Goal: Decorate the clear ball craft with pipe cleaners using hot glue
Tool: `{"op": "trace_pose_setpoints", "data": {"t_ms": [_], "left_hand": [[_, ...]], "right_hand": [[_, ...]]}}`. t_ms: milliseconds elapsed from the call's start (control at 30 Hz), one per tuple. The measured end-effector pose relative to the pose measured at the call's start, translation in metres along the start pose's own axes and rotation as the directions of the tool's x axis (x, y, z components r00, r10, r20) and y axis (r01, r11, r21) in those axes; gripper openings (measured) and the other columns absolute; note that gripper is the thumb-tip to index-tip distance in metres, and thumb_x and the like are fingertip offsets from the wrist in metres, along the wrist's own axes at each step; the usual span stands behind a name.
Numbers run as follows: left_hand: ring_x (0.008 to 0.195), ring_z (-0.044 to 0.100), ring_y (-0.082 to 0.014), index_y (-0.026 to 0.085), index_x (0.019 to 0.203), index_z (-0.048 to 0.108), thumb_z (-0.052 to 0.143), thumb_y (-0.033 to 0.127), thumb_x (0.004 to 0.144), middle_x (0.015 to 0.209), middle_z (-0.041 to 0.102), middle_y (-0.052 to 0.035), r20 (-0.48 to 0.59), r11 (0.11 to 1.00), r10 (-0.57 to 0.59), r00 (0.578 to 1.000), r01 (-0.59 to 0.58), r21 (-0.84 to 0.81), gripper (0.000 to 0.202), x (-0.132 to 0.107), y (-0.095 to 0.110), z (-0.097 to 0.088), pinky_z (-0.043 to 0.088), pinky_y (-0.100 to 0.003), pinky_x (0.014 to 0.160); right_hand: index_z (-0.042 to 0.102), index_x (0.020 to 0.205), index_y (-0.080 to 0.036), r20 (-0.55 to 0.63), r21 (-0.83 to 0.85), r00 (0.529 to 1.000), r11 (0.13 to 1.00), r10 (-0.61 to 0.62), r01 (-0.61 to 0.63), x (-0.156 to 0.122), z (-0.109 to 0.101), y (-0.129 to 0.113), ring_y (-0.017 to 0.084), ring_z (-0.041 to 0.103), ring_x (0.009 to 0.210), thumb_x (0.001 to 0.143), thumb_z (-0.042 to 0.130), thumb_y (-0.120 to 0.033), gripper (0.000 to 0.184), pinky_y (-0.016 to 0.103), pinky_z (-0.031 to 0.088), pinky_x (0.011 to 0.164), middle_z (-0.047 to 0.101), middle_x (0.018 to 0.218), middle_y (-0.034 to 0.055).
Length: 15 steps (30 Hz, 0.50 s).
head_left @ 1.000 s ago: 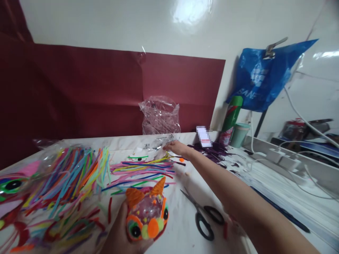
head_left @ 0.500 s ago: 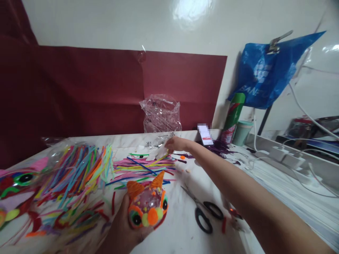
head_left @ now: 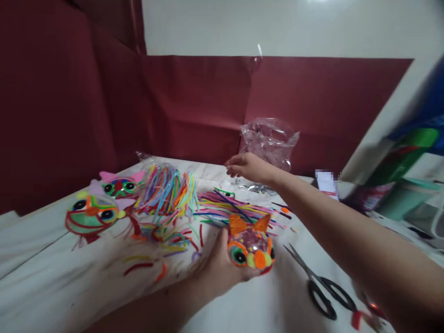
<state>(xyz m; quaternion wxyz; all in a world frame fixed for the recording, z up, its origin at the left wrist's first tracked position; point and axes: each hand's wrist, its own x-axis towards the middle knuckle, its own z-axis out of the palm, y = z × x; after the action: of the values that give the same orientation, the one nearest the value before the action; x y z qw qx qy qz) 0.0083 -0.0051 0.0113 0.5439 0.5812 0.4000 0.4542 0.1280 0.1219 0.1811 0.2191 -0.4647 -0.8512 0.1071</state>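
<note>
My left hand (head_left: 225, 259) is closed around a small clear-ball animal head (head_left: 252, 243) with orange fuzzy ears, large eyes and an orange nose. My right hand (head_left: 244, 166) hangs in the air behind the spread of pipe cleaners, left of a crumpled clear plastic bag (head_left: 267, 138). Its fingers are loosely bent and a little apart, and nothing shows between them. Under and in front of it lie pipe cleaners (head_left: 222, 206) in pink, yellow and blue. Black-handled scissors (head_left: 317, 280) rest partly open on the table, right of the animal head.
Two finished-looking animal heads stand at left, one green-faced (head_left: 92, 215) and one pink-eared (head_left: 121, 186). A bag of bright pipe cleaners (head_left: 166, 187) lies beside them, with cut pieces (head_left: 166, 236) in front. A phone (head_left: 326, 182) and a green cup (head_left: 404, 199) stand at right.
The view has swung left, bringing the two animal heads fully into sight. My right hand has lifted from the pipe cleaners and moved left. My left hand still holds the orange-eared head.
</note>
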Motion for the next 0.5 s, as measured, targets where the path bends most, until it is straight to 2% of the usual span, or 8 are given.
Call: {"op": "trace_pose_setpoints", "data": {"t_ms": [67,133,233,300,367,500], "left_hand": [[0.103,0.062,-0.0259,0.021,0.120,0.046,0.087,0.025,0.045,0.115,0.063,-0.0113,-0.024,1.000,0.004,1.000,-0.003,0.021,0.085,-0.003,0.004,-0.003,0.051,-0.034,0.085],[0.105,0.060,-0.0280,0.020,0.121,0.048,0.087,0.023,0.042,0.116,0.063,-0.0115,-0.045,0.999,0.016,0.999,-0.014,0.045,0.088,-0.007,0.010,-0.008,0.050,-0.034,0.086],[0.103,0.061,-0.0291,0.020,0.121,0.051,0.087,0.023,0.042,0.113,0.065,-0.0097,-0.014,0.997,0.056,0.998,-0.055,0.046,0.087,-0.014,0.022,-0.013,0.050,-0.036,0.086],[0.099,0.062,-0.0285,0.020,0.117,0.055,0.087,0.023,0.044,0.108,0.068,-0.0074,0.018,0.994,0.099,0.995,-0.100,0.042,0.080,-0.018,0.031,-0.015,0.050,-0.036,0.085],[0.099,0.063,-0.0284,0.020,0.112,0.059,0.087,0.021,0.044,0.106,0.069,-0.0064,0.024,0.990,0.141,0.990,-0.142,0.025,0.074,-0.019,0.038,-0.015,0.050,-0.036,0.085],[0.096,0.064,-0.0283,0.022,0.112,0.060,0.086,0.026,0.046,0.105,0.069,-0.0056,0.027,0.988,0.153,0.988,-0.153,0.010,0.072,-0.019,0.036,-0.016,0.050,-0.036,0.084]], "right_hand": [[0.065,0.110,-0.009,0.093,-0.076,0.988,0.989,-0.120,0.127,0.018,0.016,-0.037,0.015,0.068,0.078,0.089,0.050,-0.013,0.027,0.021,0.050,0.069,0.074,0.092,0.0084],[0.069,0.107,-0.010,0.202,-0.169,0.957,0.955,-0.207,0.242,0.035,0.037,-0.067,0.018,0.067,0.083,0.084,0.057,-0.014,0.026,0.024,0.048,0.075,0.074,0.095,0.0091],[0.072,0.102,-0.012,0.358,-0.293,0.900,0.886,-0.248,0.360,0.053,0.070,-0.097,0.022,0.067,0.090,0.082,0.058,-0.010,0.025,0.027,0.047,0.079,0.074,0.100,0.0107],[0.074,0.098,-0.011,0.433,-0.361,0.873,0.843,-0.227,0.398,0.061,0.086,-0.107,0.024,0.067,0.092,0.081,0.056,-0.007,0.025,0.029,0.048,0.078,0.074,0.100,0.0128],[0.073,0.098,-0.010,0.479,-0.412,0.856,0.810,-0.197,0.417,0.067,0.093,-0.110,0.025,0.067,0.094,0.081,0.055,-0.006,0.025,0.029,0.048,0.078,0.073,0.102,0.0139],[0.069,0.107,-0.012,0.485,-0.488,0.864,0.777,-0.137,0.397,0.074,0.084,-0.096,0.024,0.065,0.099,0.086,0.057,-0.013,0.025,0.030,0.048,0.082,0.071,0.108,0.0125]]}}
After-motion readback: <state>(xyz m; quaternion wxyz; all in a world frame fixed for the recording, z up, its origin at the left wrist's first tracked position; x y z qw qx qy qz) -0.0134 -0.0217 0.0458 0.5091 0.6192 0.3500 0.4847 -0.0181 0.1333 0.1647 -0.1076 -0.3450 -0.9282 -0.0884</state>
